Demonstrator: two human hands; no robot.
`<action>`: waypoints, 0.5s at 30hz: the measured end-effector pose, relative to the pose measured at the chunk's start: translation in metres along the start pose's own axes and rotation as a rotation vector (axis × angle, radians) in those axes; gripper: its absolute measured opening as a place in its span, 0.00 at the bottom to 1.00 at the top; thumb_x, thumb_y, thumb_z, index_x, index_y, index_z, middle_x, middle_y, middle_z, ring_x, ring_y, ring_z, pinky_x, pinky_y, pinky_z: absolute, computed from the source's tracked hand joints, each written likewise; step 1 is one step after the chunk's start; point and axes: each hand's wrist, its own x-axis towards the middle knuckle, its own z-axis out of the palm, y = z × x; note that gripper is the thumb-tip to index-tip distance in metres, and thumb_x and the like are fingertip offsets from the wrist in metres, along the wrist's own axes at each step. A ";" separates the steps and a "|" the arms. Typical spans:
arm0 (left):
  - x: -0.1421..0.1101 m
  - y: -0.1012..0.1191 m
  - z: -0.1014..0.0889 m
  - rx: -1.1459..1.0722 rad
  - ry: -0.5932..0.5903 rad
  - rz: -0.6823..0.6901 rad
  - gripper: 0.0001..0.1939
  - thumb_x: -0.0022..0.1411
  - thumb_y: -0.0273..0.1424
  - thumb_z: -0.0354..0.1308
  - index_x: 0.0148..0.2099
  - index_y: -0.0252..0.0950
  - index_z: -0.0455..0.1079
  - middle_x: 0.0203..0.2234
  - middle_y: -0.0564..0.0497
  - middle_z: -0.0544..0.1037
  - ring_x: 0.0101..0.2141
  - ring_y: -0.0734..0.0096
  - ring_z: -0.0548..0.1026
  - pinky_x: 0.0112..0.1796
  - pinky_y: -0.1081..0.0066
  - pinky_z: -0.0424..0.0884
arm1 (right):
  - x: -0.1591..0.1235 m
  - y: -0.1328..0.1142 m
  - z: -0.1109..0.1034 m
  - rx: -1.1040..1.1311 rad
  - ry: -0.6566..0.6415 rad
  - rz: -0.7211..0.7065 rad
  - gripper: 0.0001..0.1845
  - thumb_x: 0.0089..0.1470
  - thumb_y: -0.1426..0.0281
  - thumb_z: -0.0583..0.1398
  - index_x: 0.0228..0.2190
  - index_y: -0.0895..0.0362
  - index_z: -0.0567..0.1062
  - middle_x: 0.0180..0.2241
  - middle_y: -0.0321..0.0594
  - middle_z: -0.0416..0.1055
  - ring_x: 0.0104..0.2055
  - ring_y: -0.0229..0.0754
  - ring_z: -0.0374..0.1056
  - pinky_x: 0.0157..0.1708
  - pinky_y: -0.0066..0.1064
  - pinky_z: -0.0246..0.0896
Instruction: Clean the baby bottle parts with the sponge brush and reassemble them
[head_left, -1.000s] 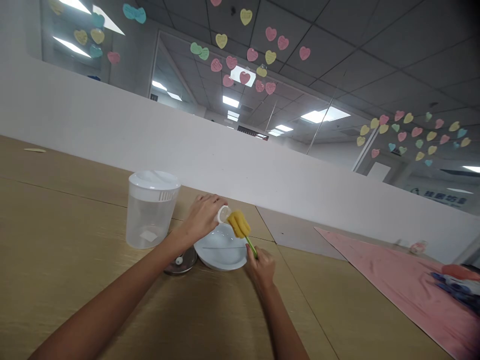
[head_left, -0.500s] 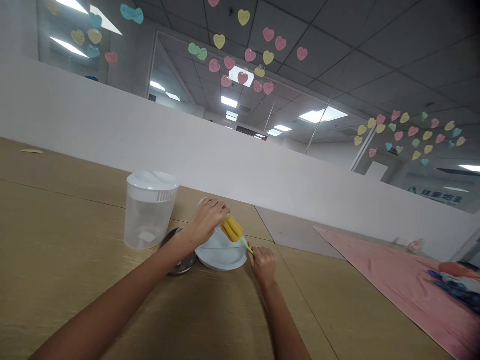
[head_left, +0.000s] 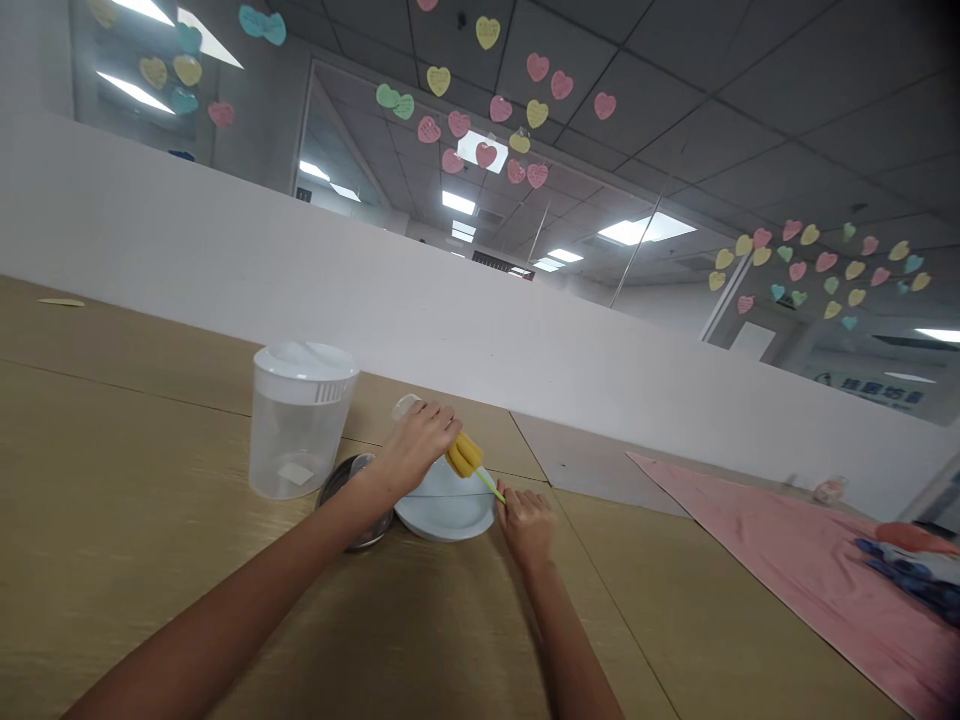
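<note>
My left hand point(head_left: 427, 435) is wrapped round a small translucent bottle point(head_left: 406, 406); its pale end sticks out behind the knuckles. In my right hand point(head_left: 529, 520), closed near the table, is the thin green handle of a yellow sponge brush point(head_left: 465, 456). The brush head touches or nearly touches the left fingers; whether its tip is inside the bottle's mouth is hidden. Below both hands stands a white bowl point(head_left: 446, 520), partly covered by the left hand. Left of the bowl lies a dark round lid with a metal rim point(head_left: 367, 538), mostly behind my left forearm.
A tall clear plastic container with a white lid point(head_left: 304, 425) stands at the left on the wooden table point(head_left: 150, 480). A pink cloth point(head_left: 787, 540) covers the right side, with blue and orange fabric point(head_left: 911, 560) on it. A low white wall point(head_left: 450, 320) runs along the back.
The bottle's white-rimmed mouth, seen facing the brush a second ago, is now hidden by my left hand. The bottle's other end has come into view, and the brush has shifted slightly left.
</note>
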 end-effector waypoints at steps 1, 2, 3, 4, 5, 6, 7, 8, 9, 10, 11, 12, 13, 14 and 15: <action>0.000 0.001 0.000 -0.004 -0.004 -0.002 0.17 0.52 0.13 0.49 0.42 0.32 0.65 0.37 0.42 0.72 0.39 0.56 0.69 0.37 0.62 0.59 | 0.000 0.000 0.000 -0.002 0.004 0.001 0.24 0.60 0.71 0.53 0.13 0.56 0.65 0.11 0.32 0.59 0.17 0.33 0.55 0.24 0.31 0.39; 0.000 0.001 -0.001 -0.010 -0.007 -0.005 0.16 0.52 0.13 0.50 0.42 0.32 0.65 0.37 0.42 0.72 0.39 0.56 0.69 0.37 0.62 0.59 | 0.000 0.000 0.000 -0.004 0.009 -0.001 0.24 0.60 0.71 0.53 0.13 0.56 0.64 0.11 0.32 0.59 0.17 0.33 0.55 0.24 0.31 0.39; 0.000 0.002 -0.001 -0.016 -0.012 -0.007 0.16 0.52 0.13 0.50 0.41 0.32 0.65 0.37 0.42 0.72 0.39 0.57 0.69 0.37 0.62 0.59 | 0.000 0.000 0.000 -0.005 0.013 -0.002 0.24 0.61 0.71 0.52 0.13 0.56 0.64 0.11 0.32 0.59 0.17 0.33 0.55 0.24 0.31 0.39; 0.001 0.002 -0.001 -0.021 -0.019 -0.006 0.16 0.52 0.13 0.50 0.41 0.32 0.65 0.37 0.42 0.72 0.39 0.57 0.69 0.37 0.62 0.59 | 0.000 0.001 0.001 -0.004 0.014 -0.005 0.24 0.61 0.71 0.52 0.13 0.56 0.65 0.11 0.32 0.59 0.17 0.33 0.55 0.24 0.31 0.39; 0.001 0.002 -0.001 -0.025 -0.026 -0.003 0.15 0.52 0.13 0.50 0.41 0.32 0.65 0.37 0.42 0.73 0.39 0.57 0.69 0.37 0.62 0.59 | 0.000 0.001 0.000 -0.001 0.012 -0.008 0.24 0.61 0.71 0.52 0.13 0.56 0.65 0.11 0.32 0.59 0.17 0.33 0.55 0.24 0.31 0.39; 0.001 0.003 -0.001 -0.027 -0.032 0.002 0.15 0.52 0.13 0.50 0.40 0.32 0.65 0.37 0.42 0.73 0.39 0.57 0.69 0.37 0.62 0.59 | 0.000 0.001 0.000 0.001 0.009 -0.012 0.24 0.61 0.71 0.52 0.13 0.56 0.65 0.11 0.32 0.59 0.17 0.33 0.55 0.24 0.31 0.39; 0.001 0.002 0.000 -0.026 -0.035 0.008 0.15 0.52 0.13 0.50 0.40 0.32 0.65 0.37 0.42 0.73 0.39 0.57 0.69 0.37 0.62 0.59 | 0.000 0.002 0.000 0.001 0.003 -0.014 0.24 0.61 0.71 0.52 0.13 0.57 0.65 0.11 0.32 0.60 0.17 0.33 0.55 0.24 0.31 0.39; 0.002 0.002 0.000 -0.024 -0.036 0.014 0.14 0.53 0.13 0.50 0.40 0.32 0.66 0.37 0.42 0.73 0.39 0.57 0.69 0.37 0.62 0.59 | 0.000 0.002 -0.001 0.000 0.001 -0.017 0.24 0.61 0.71 0.53 0.13 0.57 0.65 0.11 0.32 0.60 0.17 0.33 0.55 0.24 0.31 0.39; 0.002 0.002 0.001 -0.018 -0.035 0.021 0.14 0.53 0.13 0.50 0.40 0.32 0.66 0.36 0.42 0.73 0.38 0.57 0.69 0.37 0.62 0.59 | 0.001 0.002 -0.002 -0.004 0.000 -0.019 0.24 0.61 0.70 0.53 0.13 0.57 0.65 0.11 0.32 0.59 0.17 0.33 0.55 0.25 0.31 0.39; 0.002 0.001 0.002 -0.012 -0.033 0.028 0.14 0.53 0.13 0.50 0.40 0.31 0.66 0.36 0.42 0.73 0.38 0.57 0.69 0.36 0.62 0.59 | 0.001 0.002 -0.002 -0.010 0.003 -0.021 0.24 0.61 0.70 0.53 0.13 0.56 0.64 0.11 0.32 0.59 0.17 0.33 0.55 0.25 0.31 0.39; 0.002 0.001 0.003 -0.006 -0.028 0.033 0.13 0.53 0.13 0.50 0.39 0.31 0.66 0.36 0.43 0.73 0.38 0.57 0.69 0.36 0.62 0.59 | 0.002 0.002 -0.003 -0.016 0.006 -0.022 0.25 0.61 0.69 0.54 0.13 0.56 0.64 0.11 0.32 0.59 0.17 0.33 0.55 0.25 0.31 0.39; 0.002 0.000 0.004 -0.003 -0.025 0.039 0.13 0.53 0.13 0.50 0.39 0.31 0.66 0.35 0.43 0.73 0.38 0.57 0.69 0.36 0.62 0.59 | 0.002 0.001 -0.003 -0.020 0.006 -0.023 0.25 0.61 0.69 0.54 0.13 0.56 0.64 0.11 0.32 0.59 0.17 0.33 0.55 0.25 0.31 0.39; 0.001 0.000 0.005 -0.004 -0.023 0.044 0.14 0.52 0.13 0.51 0.39 0.31 0.66 0.35 0.43 0.73 0.38 0.57 0.69 0.36 0.62 0.59 | 0.002 0.001 -0.003 -0.021 0.004 -0.023 0.24 0.61 0.69 0.54 0.13 0.56 0.64 0.11 0.32 0.59 0.17 0.34 0.55 0.25 0.31 0.39; 0.001 -0.001 0.005 -0.008 -0.023 0.047 0.14 0.51 0.13 0.52 0.40 0.31 0.66 0.35 0.43 0.73 0.38 0.57 0.69 0.36 0.63 0.60 | 0.002 0.001 -0.003 -0.019 0.001 -0.021 0.24 0.61 0.69 0.54 0.13 0.56 0.64 0.11 0.32 0.59 0.18 0.34 0.55 0.25 0.31 0.39; 0.001 -0.001 0.006 -0.013 -0.025 0.047 0.14 0.51 0.13 0.52 0.40 0.32 0.66 0.36 0.43 0.73 0.38 0.57 0.69 0.36 0.63 0.60 | 0.002 0.001 -0.003 -0.014 -0.003 -0.019 0.25 0.61 0.68 0.54 0.13 0.56 0.64 0.11 0.32 0.59 0.18 0.34 0.54 0.25 0.31 0.39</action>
